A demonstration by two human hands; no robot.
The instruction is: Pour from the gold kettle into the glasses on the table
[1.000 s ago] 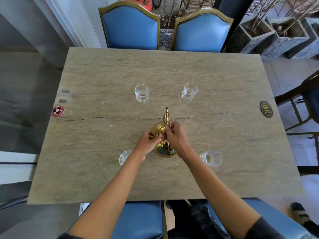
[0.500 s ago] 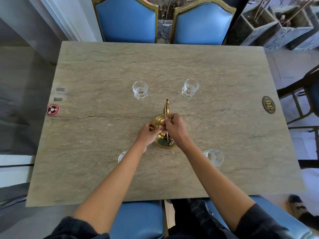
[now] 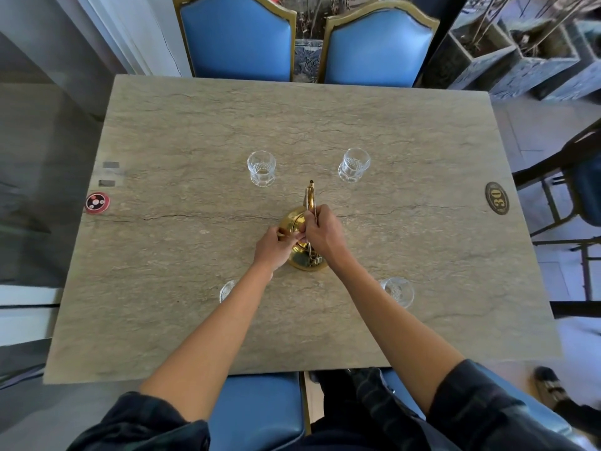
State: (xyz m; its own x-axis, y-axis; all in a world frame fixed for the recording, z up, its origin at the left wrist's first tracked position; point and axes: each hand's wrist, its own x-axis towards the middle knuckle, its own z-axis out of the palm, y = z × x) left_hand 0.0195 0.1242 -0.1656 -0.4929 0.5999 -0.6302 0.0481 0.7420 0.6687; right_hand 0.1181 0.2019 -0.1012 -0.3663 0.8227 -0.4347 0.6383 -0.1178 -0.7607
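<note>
A gold kettle (image 3: 294, 222) stands at the middle of the stone table (image 3: 195, 131), spout pointing away from me. My right hand (image 3: 323, 232) is closed around its thin upright handle. My left hand (image 3: 276, 245) pinches the lid at the kettle's top. Several clear glasses surround it: one far left (image 3: 261, 168), one far right (image 3: 353, 165), one near right (image 3: 397, 291), and one near left (image 3: 226, 290) mostly hidden behind my left forearm.
Two blue chairs (image 3: 239, 37) stand at the table's far side and another chair (image 3: 582, 190) to the right. A red round disc (image 3: 97, 202) lies near the left edge and an oval "30" plaque (image 3: 497, 197) near the right edge. Planters (image 3: 507, 56) fill the far right corner.
The view has shifted slightly; both hands stay on the kettle in much the same grip, and the kettle remains standing on the table.
</note>
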